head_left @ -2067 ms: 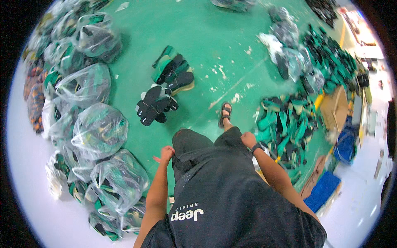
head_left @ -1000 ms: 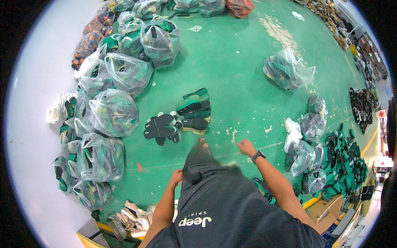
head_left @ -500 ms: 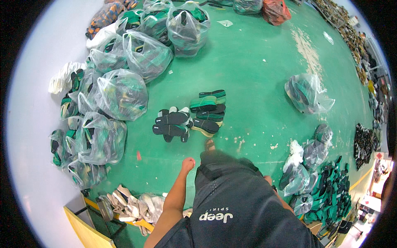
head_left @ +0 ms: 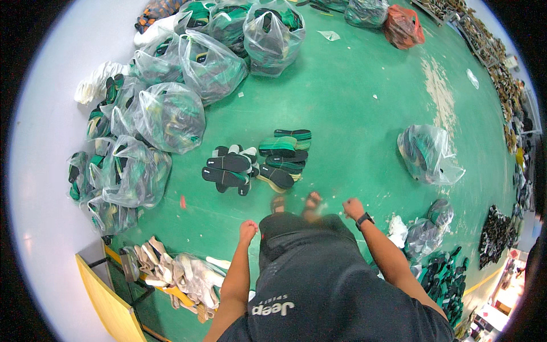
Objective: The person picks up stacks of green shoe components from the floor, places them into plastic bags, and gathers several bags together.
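Two bare hands are in view — the left hand (head_left: 248, 231) and the right hand (head_left: 352, 208), both empty; one dark wristwatch (head_left: 364, 220) sits on the right wrist; two sandalled feet (head_left: 295, 204) show just ahead of the body. On the green floor (head_left: 353, 108) there are two small heaps of loose insoles — one black heap (head_left: 229, 169) and one mostly green heap (head_left: 283, 157), touching each other. Along the wall about ten clear plastic bags (head_left: 171, 117) of insoles are piled, the exact count is hard to tell; one more clear bag (head_left: 427, 154) lies apart on the right; one red bag (head_left: 403, 27) lies far away.
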`<state>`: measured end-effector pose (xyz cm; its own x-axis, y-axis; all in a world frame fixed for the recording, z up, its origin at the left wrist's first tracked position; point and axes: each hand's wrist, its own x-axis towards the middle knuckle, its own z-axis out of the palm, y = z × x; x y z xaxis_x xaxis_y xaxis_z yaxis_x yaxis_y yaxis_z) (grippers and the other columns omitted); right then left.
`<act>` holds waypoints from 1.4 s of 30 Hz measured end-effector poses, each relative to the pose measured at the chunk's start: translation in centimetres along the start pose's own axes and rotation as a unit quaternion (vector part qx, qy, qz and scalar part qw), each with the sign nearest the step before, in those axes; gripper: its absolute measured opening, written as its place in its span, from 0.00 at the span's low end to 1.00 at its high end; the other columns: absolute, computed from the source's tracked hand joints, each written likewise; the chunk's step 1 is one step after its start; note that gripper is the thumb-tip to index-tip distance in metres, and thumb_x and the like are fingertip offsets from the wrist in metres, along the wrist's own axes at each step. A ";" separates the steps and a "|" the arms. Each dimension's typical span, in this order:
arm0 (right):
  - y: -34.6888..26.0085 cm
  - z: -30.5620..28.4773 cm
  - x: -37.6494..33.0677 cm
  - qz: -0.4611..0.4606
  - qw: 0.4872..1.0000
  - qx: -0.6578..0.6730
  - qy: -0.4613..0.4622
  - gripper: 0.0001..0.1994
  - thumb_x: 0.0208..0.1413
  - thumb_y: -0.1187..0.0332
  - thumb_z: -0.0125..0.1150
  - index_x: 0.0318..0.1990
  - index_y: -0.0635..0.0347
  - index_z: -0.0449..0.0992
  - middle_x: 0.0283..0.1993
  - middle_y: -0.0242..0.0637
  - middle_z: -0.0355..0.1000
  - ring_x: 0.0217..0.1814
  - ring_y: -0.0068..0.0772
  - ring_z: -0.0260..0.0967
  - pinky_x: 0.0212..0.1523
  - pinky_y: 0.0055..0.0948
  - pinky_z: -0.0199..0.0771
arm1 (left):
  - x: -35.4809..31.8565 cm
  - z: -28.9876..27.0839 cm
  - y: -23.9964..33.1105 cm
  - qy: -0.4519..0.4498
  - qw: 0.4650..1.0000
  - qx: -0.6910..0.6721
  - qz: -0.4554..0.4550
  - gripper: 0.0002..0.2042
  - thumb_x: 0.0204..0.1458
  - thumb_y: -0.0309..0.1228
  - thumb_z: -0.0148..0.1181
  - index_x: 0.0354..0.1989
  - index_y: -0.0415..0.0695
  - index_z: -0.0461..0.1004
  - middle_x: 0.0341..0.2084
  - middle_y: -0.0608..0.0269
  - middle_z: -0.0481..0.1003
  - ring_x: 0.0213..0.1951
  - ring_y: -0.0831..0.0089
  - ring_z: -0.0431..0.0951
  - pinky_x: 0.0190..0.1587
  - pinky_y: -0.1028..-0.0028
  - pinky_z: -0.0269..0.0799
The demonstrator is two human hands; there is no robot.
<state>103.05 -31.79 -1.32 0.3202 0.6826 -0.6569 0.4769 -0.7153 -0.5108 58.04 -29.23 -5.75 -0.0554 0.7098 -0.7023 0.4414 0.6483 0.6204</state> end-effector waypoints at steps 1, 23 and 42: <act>-0.5 -1.1 1.0 0.005 1.000 0.014 -0.001 0.15 0.45 0.62 0.48 0.21 0.68 0.70 0.16 0.45 0.69 0.15 0.38 0.69 0.18 0.32 0.68 | -1.1 0.2 -0.5 0.003 1.000 0.027 -0.002 0.06 0.31 0.20 0.44 0.15 0.40 0.70 0.12 0.61 0.70 0.18 0.73 0.69 0.24 0.75 0.64; 18.4 -14.3 6.7 0.166 0.985 -0.040 -0.005 0.14 0.45 0.64 0.46 0.15 0.61 0.71 0.15 0.41 0.70 0.15 0.35 0.68 0.22 0.32 0.70 | 1.0 10.1 4.2 0.175 0.978 0.061 0.098 0.07 0.40 0.29 0.52 0.22 0.39 0.73 0.16 0.53 0.72 0.20 0.64 0.72 0.26 0.68 0.66; -6.8 -9.8 9.2 0.072 0.993 -0.015 -0.088 0.16 0.45 0.60 0.51 0.20 0.68 0.69 0.15 0.42 0.68 0.13 0.34 0.68 0.14 0.29 0.69 | 3.8 5.6 2.7 0.104 0.994 0.019 0.006 0.05 0.36 0.23 0.48 0.16 0.40 0.70 0.12 0.61 0.70 0.16 0.72 0.68 0.19 0.73 0.62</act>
<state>110.81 -19.20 1.56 0.2389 0.5355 -0.8100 0.4613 -0.7967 -0.3906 64.06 -26.35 -8.71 -0.2314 0.7619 -0.6050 0.4760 0.6310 0.6126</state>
